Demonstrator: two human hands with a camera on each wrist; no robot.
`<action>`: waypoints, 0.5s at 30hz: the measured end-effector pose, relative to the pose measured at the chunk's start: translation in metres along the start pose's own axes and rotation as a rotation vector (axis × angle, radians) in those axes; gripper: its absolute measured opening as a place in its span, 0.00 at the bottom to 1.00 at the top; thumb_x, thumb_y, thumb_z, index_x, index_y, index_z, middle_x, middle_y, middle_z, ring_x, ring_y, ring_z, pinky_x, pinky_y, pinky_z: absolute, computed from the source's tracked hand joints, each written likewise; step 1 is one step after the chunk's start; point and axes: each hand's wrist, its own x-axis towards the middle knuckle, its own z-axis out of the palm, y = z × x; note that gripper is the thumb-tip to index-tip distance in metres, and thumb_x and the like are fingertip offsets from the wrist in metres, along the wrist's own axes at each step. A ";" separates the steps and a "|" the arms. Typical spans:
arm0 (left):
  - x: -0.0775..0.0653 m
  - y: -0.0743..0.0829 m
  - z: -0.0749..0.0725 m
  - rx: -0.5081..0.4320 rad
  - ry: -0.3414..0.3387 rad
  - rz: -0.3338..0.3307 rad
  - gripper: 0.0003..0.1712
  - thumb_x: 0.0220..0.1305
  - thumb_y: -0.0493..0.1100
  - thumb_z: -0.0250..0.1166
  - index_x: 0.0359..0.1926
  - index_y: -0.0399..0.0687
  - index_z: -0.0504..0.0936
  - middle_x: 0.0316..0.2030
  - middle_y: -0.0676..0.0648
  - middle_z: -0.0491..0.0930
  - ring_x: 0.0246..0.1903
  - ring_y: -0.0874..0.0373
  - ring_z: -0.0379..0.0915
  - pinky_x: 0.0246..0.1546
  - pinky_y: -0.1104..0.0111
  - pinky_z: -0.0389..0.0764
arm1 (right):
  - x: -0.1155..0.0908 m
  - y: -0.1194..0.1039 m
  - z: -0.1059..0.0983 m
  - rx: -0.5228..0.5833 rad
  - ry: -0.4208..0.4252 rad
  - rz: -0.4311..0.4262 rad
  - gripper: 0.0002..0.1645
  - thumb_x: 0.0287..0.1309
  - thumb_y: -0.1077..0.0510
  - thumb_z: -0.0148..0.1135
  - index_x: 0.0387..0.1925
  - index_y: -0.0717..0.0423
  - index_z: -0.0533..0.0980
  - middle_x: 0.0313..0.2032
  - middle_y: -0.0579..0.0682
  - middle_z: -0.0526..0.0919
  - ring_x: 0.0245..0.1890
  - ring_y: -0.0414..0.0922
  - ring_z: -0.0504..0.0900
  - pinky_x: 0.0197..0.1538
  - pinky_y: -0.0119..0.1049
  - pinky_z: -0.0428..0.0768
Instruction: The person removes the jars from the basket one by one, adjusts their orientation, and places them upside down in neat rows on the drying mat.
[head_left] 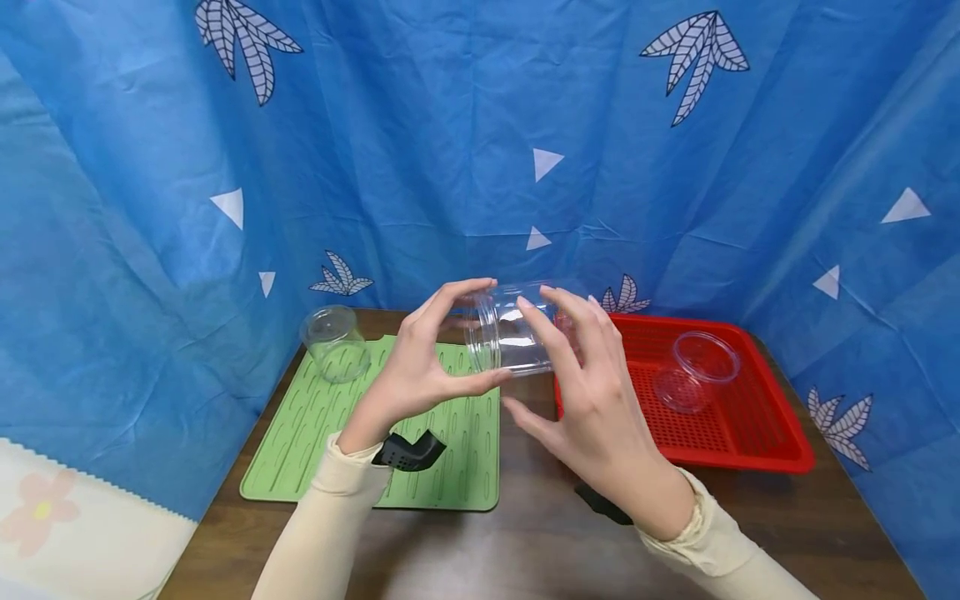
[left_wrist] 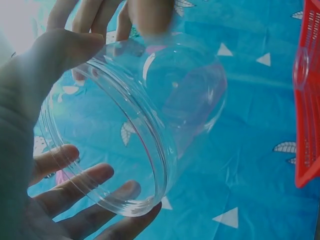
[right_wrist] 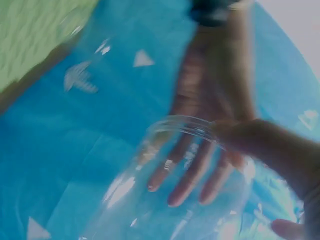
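In the head view a clear plastic jar (head_left: 517, 333) with a threaded rim lies sideways in the air, mouth to the left. My left hand (head_left: 423, 358) holds it round the rim, thumb on the near side and fingers beyond. Through the clear wall, the left fingers (left_wrist: 100, 175) show in the left wrist view. My right hand (head_left: 588, 383) is over the jar's base half, its fingers loosely bent near the wall and its thumb apart from the jar. Whether those fingertips touch it, I cannot tell. The right wrist view is blurred.
A green drying mat (head_left: 300, 454) lies on the left of the wooden table (head_left: 480, 550), with an upturned clear jar (head_left: 337, 346) at its back corner. To the right, a red basket (head_left: 772, 454) contains clear plastic jars (head_left: 686, 379). A blue curtain (head_left: 450, 150) hangs behind the table.
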 end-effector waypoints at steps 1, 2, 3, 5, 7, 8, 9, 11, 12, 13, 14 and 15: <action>-0.001 0.000 -0.001 0.000 -0.002 -0.001 0.49 0.43 0.38 0.82 0.67 0.40 0.69 0.60 0.48 0.74 0.55 0.54 0.74 0.51 0.54 0.81 | 0.001 -0.003 -0.007 0.055 -0.003 0.013 0.60 0.30 0.58 0.85 0.69 0.61 0.66 0.66 0.63 0.67 0.63 0.58 0.67 0.64 0.46 0.69; -0.001 0.000 -0.002 -0.003 -0.004 -0.001 0.49 0.43 0.38 0.82 0.67 0.40 0.69 0.60 0.49 0.74 0.55 0.55 0.74 0.50 0.55 0.81 | 0.003 -0.005 -0.015 0.100 -0.008 0.029 0.61 0.29 0.58 0.86 0.69 0.62 0.66 0.66 0.62 0.67 0.61 0.56 0.69 0.61 0.42 0.72; -0.002 0.000 -0.003 -0.005 -0.006 -0.001 0.49 0.43 0.38 0.82 0.67 0.41 0.69 0.61 0.50 0.74 0.56 0.55 0.74 0.50 0.55 0.81 | 0.005 -0.008 -0.022 0.146 -0.011 0.049 0.63 0.27 0.59 0.86 0.69 0.63 0.65 0.66 0.62 0.67 0.61 0.55 0.69 0.61 0.41 0.72; -0.003 0.001 -0.005 -0.010 -0.007 0.001 0.49 0.43 0.38 0.82 0.67 0.41 0.69 0.61 0.50 0.74 0.56 0.55 0.74 0.50 0.55 0.81 | 0.010 -0.012 -0.035 0.219 -0.012 0.092 0.64 0.24 0.61 0.86 0.69 0.65 0.65 0.66 0.61 0.68 0.60 0.53 0.70 0.59 0.38 0.73; -0.004 0.001 -0.007 -0.022 -0.011 0.000 0.49 0.43 0.38 0.82 0.67 0.40 0.69 0.62 0.50 0.74 0.57 0.52 0.73 0.50 0.55 0.81 | 0.012 -0.011 -0.045 0.298 -0.014 0.138 0.65 0.23 0.64 0.86 0.69 0.66 0.65 0.66 0.60 0.68 0.61 0.53 0.69 0.63 0.41 0.71; -0.005 0.001 -0.007 -0.032 -0.012 -0.003 0.49 0.43 0.38 0.82 0.67 0.40 0.69 0.62 0.50 0.74 0.57 0.50 0.73 0.51 0.55 0.81 | 0.013 -0.010 -0.048 0.335 -0.019 0.163 0.65 0.22 0.66 0.86 0.69 0.66 0.64 0.67 0.60 0.68 0.64 0.54 0.68 0.66 0.44 0.68; -0.006 0.001 -0.008 -0.041 -0.014 -0.004 0.49 0.43 0.37 0.82 0.67 0.40 0.69 0.63 0.49 0.73 0.57 0.48 0.73 0.51 0.55 0.81 | 0.013 -0.007 -0.051 0.381 -0.023 0.188 0.65 0.22 0.68 0.85 0.69 0.67 0.64 0.67 0.59 0.67 0.67 0.56 0.65 0.69 0.47 0.65; -0.007 0.001 -0.009 -0.066 -0.020 -0.007 0.49 0.43 0.36 0.81 0.67 0.39 0.69 0.63 0.46 0.73 0.57 0.45 0.73 0.52 0.56 0.81 | 0.011 0.000 -0.053 0.483 -0.031 0.236 0.66 0.22 0.73 0.84 0.70 0.68 0.62 0.69 0.58 0.66 0.69 0.57 0.62 0.70 0.47 0.64; -0.007 0.002 -0.009 -0.079 -0.024 -0.011 0.49 0.43 0.36 0.81 0.67 0.39 0.69 0.63 0.46 0.73 0.57 0.45 0.73 0.52 0.56 0.81 | 0.009 0.004 -0.053 0.532 -0.036 0.260 0.66 0.23 0.75 0.82 0.71 0.68 0.61 0.69 0.58 0.65 0.69 0.58 0.61 0.71 0.47 0.63; -0.007 0.002 -0.010 -0.093 -0.028 -0.012 0.49 0.43 0.35 0.81 0.67 0.39 0.68 0.64 0.45 0.73 0.58 0.45 0.73 0.52 0.57 0.80 | 0.007 0.009 -0.053 0.588 -0.039 0.280 0.66 0.23 0.77 0.81 0.71 0.68 0.60 0.70 0.60 0.64 0.70 0.59 0.60 0.71 0.48 0.61; -0.008 0.002 -0.010 -0.107 -0.031 -0.011 0.49 0.43 0.35 0.81 0.67 0.38 0.68 0.64 0.43 0.73 0.58 0.44 0.73 0.52 0.56 0.80 | 0.005 0.013 -0.052 0.630 -0.047 0.302 0.66 0.25 0.78 0.80 0.72 0.68 0.59 0.70 0.60 0.63 0.70 0.60 0.59 0.71 0.48 0.61; -0.008 0.002 -0.010 -0.120 -0.035 -0.011 0.49 0.43 0.34 0.81 0.67 0.38 0.68 0.64 0.42 0.72 0.58 0.44 0.73 0.52 0.56 0.80 | 0.004 0.017 -0.051 0.676 -0.053 0.322 0.66 0.27 0.79 0.79 0.72 0.67 0.58 0.71 0.61 0.62 0.71 0.61 0.58 0.71 0.48 0.60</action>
